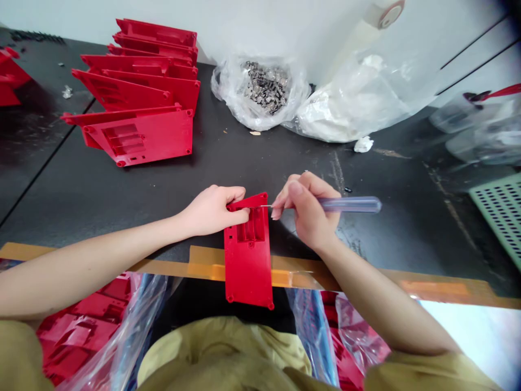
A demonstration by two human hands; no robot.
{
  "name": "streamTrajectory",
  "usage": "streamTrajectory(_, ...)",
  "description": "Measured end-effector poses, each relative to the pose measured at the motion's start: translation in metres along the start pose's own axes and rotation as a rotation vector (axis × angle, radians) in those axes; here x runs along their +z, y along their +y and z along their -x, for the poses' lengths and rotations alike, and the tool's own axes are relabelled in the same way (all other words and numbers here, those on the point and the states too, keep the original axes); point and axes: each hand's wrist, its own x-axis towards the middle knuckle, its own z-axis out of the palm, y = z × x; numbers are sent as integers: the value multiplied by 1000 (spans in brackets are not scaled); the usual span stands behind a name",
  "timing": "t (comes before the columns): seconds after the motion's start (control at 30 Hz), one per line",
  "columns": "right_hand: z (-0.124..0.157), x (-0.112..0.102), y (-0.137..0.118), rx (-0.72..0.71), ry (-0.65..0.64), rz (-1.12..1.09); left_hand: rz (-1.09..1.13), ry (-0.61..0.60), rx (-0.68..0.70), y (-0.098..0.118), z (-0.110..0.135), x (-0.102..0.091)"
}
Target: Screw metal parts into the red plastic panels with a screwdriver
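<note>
A red moulded plastic panel [248, 266] stands on its lower end at the table's front edge, its far end tilted up. My left hand [211, 210] grips the panel's top corner. My right hand [306, 212] holds a screwdriver [350, 205] with a translucent bluish handle, pinched near the shaft. Its thin metal shaft reaches left to the panel's top edge, and the tip is hidden just behind the plastic. The fingers of my two hands are close together on either side of that edge.
Several red panels [138, 92] stand stacked at the back left on the dark table [228, 174]. Behind my hands lie a clear bag of small metal parts [266, 89] and a white plastic bag [350, 106]. A green perforated tray [500, 217] sits at the right.
</note>
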Motion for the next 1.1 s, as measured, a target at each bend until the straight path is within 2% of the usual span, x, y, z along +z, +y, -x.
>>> streamTrajectory(0.1, 3, 0, -1, -43, -117, 113, -11, 10, 3, 0, 0, 0)
streamTrajectory(0.23, 5, 1, -3, -87, -186, 255, -12, 12, 10, 0, 1, 1)
streamTrajectory(0.37, 5, 1, -4, -125, -168, 242, -5, 9, 19, 0, 0, 0)
streamTrajectory(0.8, 4, -2, -6, -72, -176, 261, -2, 10, 13, -1, 0, 1)
streamTrajectory(1.1, 0, 3, -14, -105, -204, 393, -5, 15, 13, -1, -1, 0)
